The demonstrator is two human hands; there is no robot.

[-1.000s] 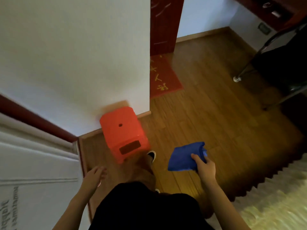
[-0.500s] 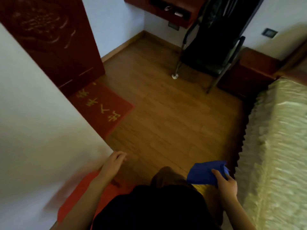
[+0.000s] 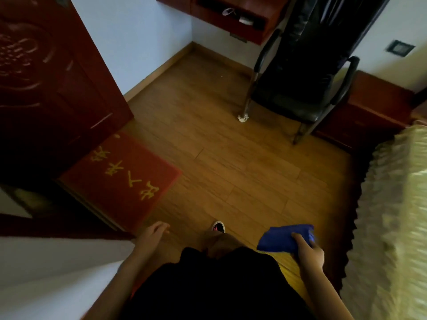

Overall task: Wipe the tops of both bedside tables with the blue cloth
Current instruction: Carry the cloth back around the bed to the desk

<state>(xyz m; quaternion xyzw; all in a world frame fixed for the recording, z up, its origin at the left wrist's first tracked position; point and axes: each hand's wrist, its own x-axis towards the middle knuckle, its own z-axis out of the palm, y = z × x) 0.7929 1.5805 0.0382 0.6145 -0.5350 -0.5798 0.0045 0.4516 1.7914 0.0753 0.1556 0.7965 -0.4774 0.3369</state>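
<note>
A folded blue cloth (image 3: 280, 239) hangs low at the right, gripped by my right hand (image 3: 308, 251) above the wooden floor. My left hand (image 3: 152, 235) swings free at the left with its fingers loosely apart and nothing in it. A dark red-brown bedside table (image 3: 374, 107) stands far right against the wall, between the chair and the head of the bed. Its top is partly hidden by the chair's arm. I see only this one bedside table.
A black office chair (image 3: 300, 72) stands in front of the bedside table. The bed with a pale gold cover (image 3: 397, 215) fills the right side. A red doormat (image 3: 122, 179) lies by a dark red door (image 3: 46, 88). A white wall corner (image 3: 46, 273) is at my left.
The view has swung from the orange stool and wall toward the room, bringing chair, bedside table and bed into sight. The stool has dropped out of view. My right hand keeps the cloth.
</note>
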